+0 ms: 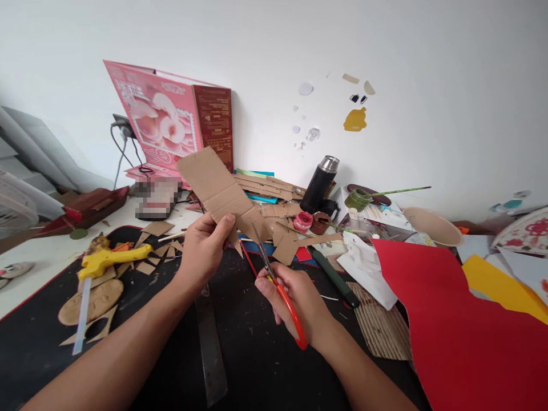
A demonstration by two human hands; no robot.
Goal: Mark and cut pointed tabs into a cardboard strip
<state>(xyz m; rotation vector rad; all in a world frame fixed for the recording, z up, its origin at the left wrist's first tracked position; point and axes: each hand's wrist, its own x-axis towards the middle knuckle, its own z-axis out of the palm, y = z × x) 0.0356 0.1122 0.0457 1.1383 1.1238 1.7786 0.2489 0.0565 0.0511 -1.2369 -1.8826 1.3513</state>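
Note:
My left hand (205,245) pinches a long strip of brown cardboard (218,185) near its lower end, thumb on top. The strip is raised above the table and slants up to the left, with creases across it. In my right hand (295,297) are scissors (291,314) with orange-red handles, my fingers wrapped round them. Their blades point up and left at the cardboard's lower right end; whether they touch it I cannot tell. Below my hands a metal ruler (209,348) lies on the black mat (257,365).
At left lie a yellow glue gun (98,260) and cardboard scraps (158,228). Behind stand a pink box (158,120), a black thermos (319,182) and paint jars (303,221). To the right are a green box cutter (334,277), corrugated cardboard (381,325) and red paper (462,331).

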